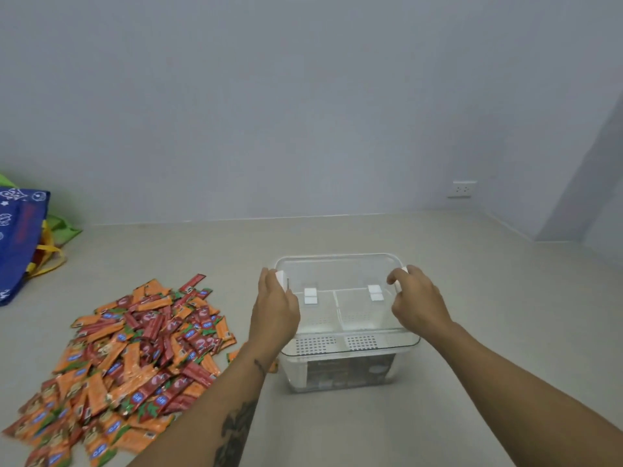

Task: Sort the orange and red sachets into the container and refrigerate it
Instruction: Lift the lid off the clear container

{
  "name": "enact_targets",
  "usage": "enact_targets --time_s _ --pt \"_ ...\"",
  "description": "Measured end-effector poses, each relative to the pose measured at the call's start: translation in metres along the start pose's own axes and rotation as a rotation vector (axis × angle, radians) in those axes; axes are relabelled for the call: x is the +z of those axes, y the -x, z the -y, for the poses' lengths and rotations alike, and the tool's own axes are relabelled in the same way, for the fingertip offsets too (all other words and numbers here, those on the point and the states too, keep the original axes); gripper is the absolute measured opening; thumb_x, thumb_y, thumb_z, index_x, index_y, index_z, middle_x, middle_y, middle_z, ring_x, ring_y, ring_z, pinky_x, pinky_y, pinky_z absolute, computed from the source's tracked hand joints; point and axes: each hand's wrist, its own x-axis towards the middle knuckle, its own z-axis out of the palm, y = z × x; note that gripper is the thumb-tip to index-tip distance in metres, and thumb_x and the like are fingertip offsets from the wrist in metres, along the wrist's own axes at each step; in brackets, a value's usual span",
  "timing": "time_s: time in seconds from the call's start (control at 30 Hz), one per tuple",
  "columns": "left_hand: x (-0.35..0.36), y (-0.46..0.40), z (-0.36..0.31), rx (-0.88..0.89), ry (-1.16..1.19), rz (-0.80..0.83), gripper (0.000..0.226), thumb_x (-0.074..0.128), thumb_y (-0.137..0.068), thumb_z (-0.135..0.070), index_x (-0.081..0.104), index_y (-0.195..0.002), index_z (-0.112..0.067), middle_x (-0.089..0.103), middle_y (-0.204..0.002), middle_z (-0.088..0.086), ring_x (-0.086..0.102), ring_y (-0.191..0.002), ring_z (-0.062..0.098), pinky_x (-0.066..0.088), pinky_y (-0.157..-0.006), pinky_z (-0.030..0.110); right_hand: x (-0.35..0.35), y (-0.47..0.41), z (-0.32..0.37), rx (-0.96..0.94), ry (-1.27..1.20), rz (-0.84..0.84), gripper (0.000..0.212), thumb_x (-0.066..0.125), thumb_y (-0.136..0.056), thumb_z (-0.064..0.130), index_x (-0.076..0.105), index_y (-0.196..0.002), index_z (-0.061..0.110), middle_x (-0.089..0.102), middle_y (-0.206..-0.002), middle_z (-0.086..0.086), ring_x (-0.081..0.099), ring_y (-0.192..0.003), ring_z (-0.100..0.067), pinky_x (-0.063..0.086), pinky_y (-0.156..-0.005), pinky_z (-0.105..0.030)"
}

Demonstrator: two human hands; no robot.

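A clear plastic container (350, 365) stands on the floor in front of me, with white perforated trays inside and a clear lid (337, 267) tilted up over it. My left hand (274, 306) grips the lid's left side at a white clip. My right hand (416, 299) grips its right side at another white clip. A big heap of orange and red sachets (131, 358) lies on the floor to the left of the container, apart from both hands.
A blue shopping bag (20, 244) with a green bag behind it sits at the far left by the wall. A wall socket (462, 189) is low on the back wall. One orange sachet (234, 356) lies beside the container's left side.
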Motion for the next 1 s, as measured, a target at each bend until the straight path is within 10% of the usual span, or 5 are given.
enact_targets --time_s 0.4,1.0 --pt "0.08 0.006 -0.139 0.193 0.171 0.091 0.043 0.055 -0.09 -0.017 0.045 -0.132 -0.013 0.037 -0.145 0.004 0.05 -0.115 0.022 0.041 -0.093 0.028 -0.093 0.017 -0.13 0.166 -0.05 -0.258 0.033 0.048 -0.085 0.0 0.065 -0.108 0.016 0.06 -0.115 -0.007 0.057 -0.102 -0.03 0.043 -0.084 -0.036" --pt "0.29 0.074 -0.133 0.058 -0.254 0.639 0.047 0.067 -0.081 -0.023 0.046 -0.119 -0.006 0.042 -0.131 0.009 0.056 -0.109 0.031 0.042 -0.086 0.033 -0.002 0.099 -0.331 0.597 -0.06 0.052 0.034 0.05 -0.084 0.002 0.062 -0.11 0.02 0.051 -0.121 -0.003 0.053 -0.108 -0.029 0.045 -0.084 -0.034"
